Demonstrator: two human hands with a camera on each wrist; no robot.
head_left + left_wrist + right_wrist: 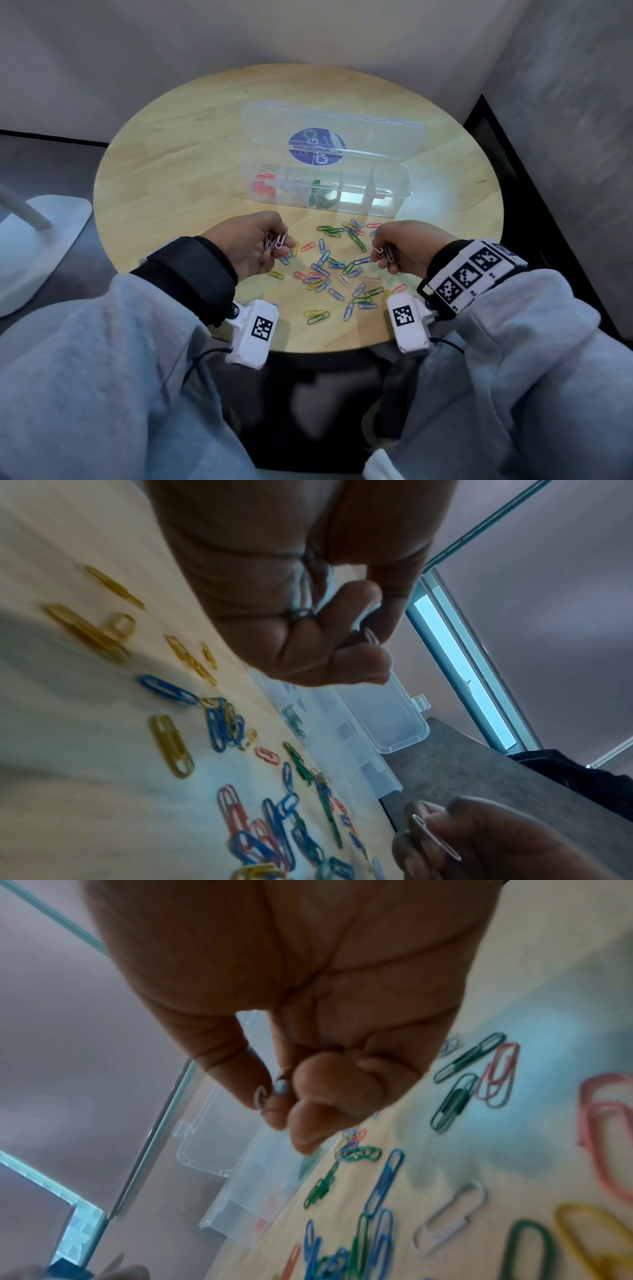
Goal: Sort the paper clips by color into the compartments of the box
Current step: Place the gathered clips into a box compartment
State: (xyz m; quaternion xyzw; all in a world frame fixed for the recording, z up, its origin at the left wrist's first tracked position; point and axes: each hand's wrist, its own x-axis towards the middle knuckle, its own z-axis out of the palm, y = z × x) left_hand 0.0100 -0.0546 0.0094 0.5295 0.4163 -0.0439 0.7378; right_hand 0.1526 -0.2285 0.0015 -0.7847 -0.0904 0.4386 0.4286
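Note:
A clear compartment box (394, 202) stands open on the round wooden table (178, 161); red (265, 188), white (298, 192) and green clips (320, 198) lie in its left compartments. Loose clips (335, 267) of several colours are scattered in front of it. My left hand (260, 243) hovers over their left edge and holds a bunch of white clips (275, 240) in curled fingers; the left wrist view shows them in the fist (308, 593). My right hand (397, 248) pinches a few white clips (385, 253) over the pile's right side.
The box lid (342, 133) with a round blue sticker leans back behind the compartments. A white lamp base (37, 246) stands on the floor to the left. Walls close in behind and to the right of the table. One white clip (448, 1221) lies among the loose ones.

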